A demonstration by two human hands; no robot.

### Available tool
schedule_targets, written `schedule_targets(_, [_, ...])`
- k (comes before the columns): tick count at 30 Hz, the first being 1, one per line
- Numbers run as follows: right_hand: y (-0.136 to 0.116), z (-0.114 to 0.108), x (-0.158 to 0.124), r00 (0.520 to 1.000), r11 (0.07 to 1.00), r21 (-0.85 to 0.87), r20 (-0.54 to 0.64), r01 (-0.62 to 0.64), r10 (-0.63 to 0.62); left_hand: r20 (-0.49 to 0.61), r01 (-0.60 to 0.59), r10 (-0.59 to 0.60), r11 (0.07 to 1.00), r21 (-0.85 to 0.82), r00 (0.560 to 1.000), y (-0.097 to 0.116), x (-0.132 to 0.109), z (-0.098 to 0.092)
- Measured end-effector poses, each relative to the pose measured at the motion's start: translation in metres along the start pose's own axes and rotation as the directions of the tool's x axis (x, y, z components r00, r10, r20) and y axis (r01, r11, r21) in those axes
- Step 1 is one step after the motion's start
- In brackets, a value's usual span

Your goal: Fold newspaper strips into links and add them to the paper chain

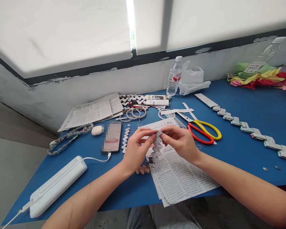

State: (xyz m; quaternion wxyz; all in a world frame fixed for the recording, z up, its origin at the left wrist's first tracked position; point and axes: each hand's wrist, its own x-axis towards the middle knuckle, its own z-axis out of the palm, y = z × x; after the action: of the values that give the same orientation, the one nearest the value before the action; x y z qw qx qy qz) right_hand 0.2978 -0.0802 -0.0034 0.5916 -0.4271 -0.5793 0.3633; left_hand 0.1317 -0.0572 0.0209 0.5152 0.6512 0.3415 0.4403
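A zigzag paper chain (158, 148) of folded printed strips hangs between your hands, its upper end raised above the newspaper sheets (181, 179) and its lower, pinkish links curling down to the left. It looks very light, flexible along its length and a little stiff at each fold; it probably creases or crushes under a hard squeeze. The flat links close to the end seem the best place to hold—gently, between fingertip and thumb. Your left hand (140, 144) pinches that end from the left, thumb and fingers nearly closed on it; your right hand (181, 141) pinches it from the right, just as narrowly. Farther right, red-and-yellow-handled scissors (193, 122) lie on the blue table (233, 156).
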Motion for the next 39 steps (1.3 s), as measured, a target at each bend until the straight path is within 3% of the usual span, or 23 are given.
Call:
schedule_targets(2, [-0.001, 0.000, -0.003, 0.981, 0.979, -0.084, -0.032, 0.187, -0.190, -0.023, -0.072, 0.073, 0.997, 0.033, 0.997, 0.004, -0.005, 0.001])
schedule_targets(5, [-0.005, -0.003, -0.006, 0.909, 0.892, -0.197, -0.008, 0.408, -0.417, -0.046, -0.161, 0.164, 0.984, 0.070, 0.985, 0.010, -0.013, 0.003])
schedule_targets(10, [-0.007, -0.008, -0.008, 0.804, 0.766, -0.268, 0.065, 0.585, -0.591, 0.014, -0.304, 0.307, 0.934, 0.189, 0.952, 0.013, -0.021, 0.000])
schedule_targets(13, [-0.006, -0.009, -0.007, 0.769, 0.730, -0.260, 0.089, 0.632, -0.633, 0.049, -0.341, 0.339, 0.914, 0.221, 0.940, 0.012, -0.022, -0.002])
schedule_targets(18, [-0.007, -0.009, -0.006, 0.776, 0.721, -0.315, 0.091, 0.617, -0.624, 0.044, -0.363, 0.363, 0.901, 0.238, 0.931, 0.011, -0.022, -0.002])
schedule_targets(25, [-0.010, -0.006, -0.006, 0.761, 0.700, -0.339, 0.079, 0.628, -0.644, -0.029, -0.272, 0.280, 0.948, 0.167, 0.959, 0.017, -0.021, 0.004])
schedule_targets(28, [-0.009, -0.004, -0.006, 0.790, 0.724, -0.356, 0.071, 0.591, -0.609, -0.028, -0.178, 0.181, 0.980, 0.087, 0.983, 0.020, -0.017, 0.005])
schedule_targets(32, [-0.005, -0.003, -0.003, 0.894, 0.835, -0.333, 0.073, 0.439, -0.441, -0.008, 0.057, -0.058, 0.997, -0.058, 0.998, 0.018, -0.006, 0.001])
schedule_targets(36, [0.001, -0.001, 0.000, 0.982, 0.977, -0.108, 0.062, 0.182, -0.176, 0.113, 0.326, -0.307, 0.915, -0.238, 0.945, 0.012, 0.007, -0.006])
schedule_targets(39, [0.001, -0.001, 0.003, 0.999, 0.995, 0.096, 0.040, 0.009, -0.013, 0.238, 0.456, -0.394, 0.820, -0.345, 0.888, 0.007, 0.013, -0.010])
